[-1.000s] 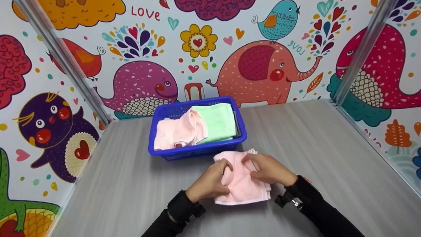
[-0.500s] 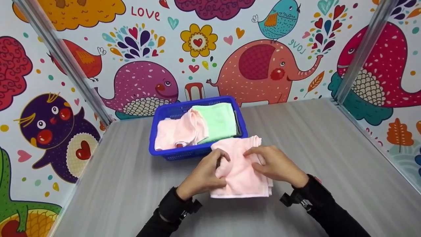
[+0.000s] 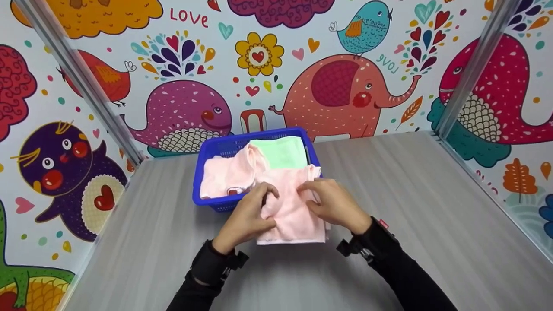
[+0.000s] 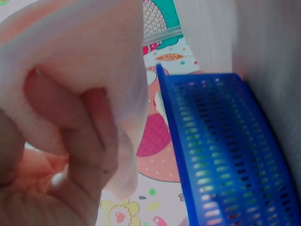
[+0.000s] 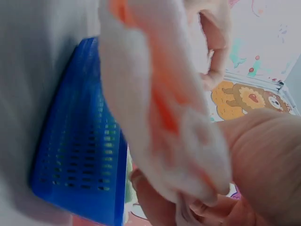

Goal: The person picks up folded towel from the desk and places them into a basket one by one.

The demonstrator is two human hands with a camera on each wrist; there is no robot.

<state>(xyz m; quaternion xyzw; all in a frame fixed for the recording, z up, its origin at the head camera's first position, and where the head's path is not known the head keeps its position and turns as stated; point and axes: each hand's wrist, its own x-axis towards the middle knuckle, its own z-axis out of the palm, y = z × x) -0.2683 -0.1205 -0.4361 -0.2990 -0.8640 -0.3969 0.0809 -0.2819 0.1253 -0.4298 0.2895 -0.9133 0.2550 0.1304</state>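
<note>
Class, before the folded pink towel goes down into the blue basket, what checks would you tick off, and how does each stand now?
1. Left hand grips the folded pink towel: ok.
2. Right hand grips it too: ok.
3. Towel lifted over the blue basket front rim: ok, far edge overlaps it.
4. Free space inside: cannot tell; a pink towel and a green towel fill the visible part.
5. Fold holding together: ok.
</note>
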